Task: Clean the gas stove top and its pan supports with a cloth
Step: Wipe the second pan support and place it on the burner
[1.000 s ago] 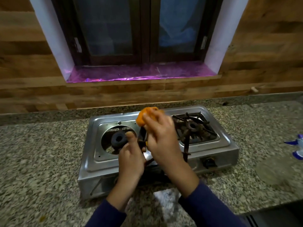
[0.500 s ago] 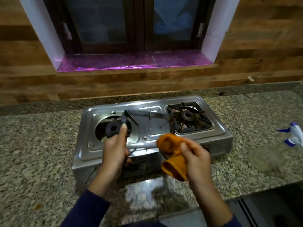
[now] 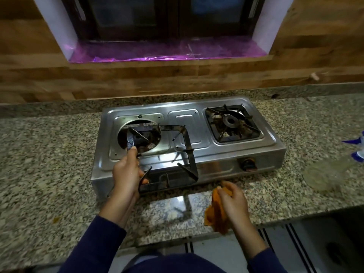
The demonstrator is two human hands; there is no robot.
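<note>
A steel two-burner gas stove (image 3: 199, 154) sits on the granite counter. My left hand (image 3: 127, 175) grips a dark square pan support (image 3: 188, 154) by its near left corner and holds it tilted over the stove's left half and front edge. The left burner (image 3: 140, 137) lies bare in its round opening behind the frame. On the right burner a second pan support (image 3: 232, 123) sits in place. My right hand (image 3: 234, 201) holds a crumpled orange cloth (image 3: 215, 215) low over the counter's front edge, apart from the stove.
The granite counter (image 3: 49, 154) spreads to both sides. A clear glass lid or dish (image 3: 325, 174) lies at the right, with a blue and white spray bottle (image 3: 357, 150) at the frame's right edge. A wooden wall and a window with a purple sill (image 3: 167, 51) stand behind.
My right hand has dropped with the cloth from above the stove down to the counter's front edge. My left hand has turned the pan support flatter, so its whole square frame shows.
</note>
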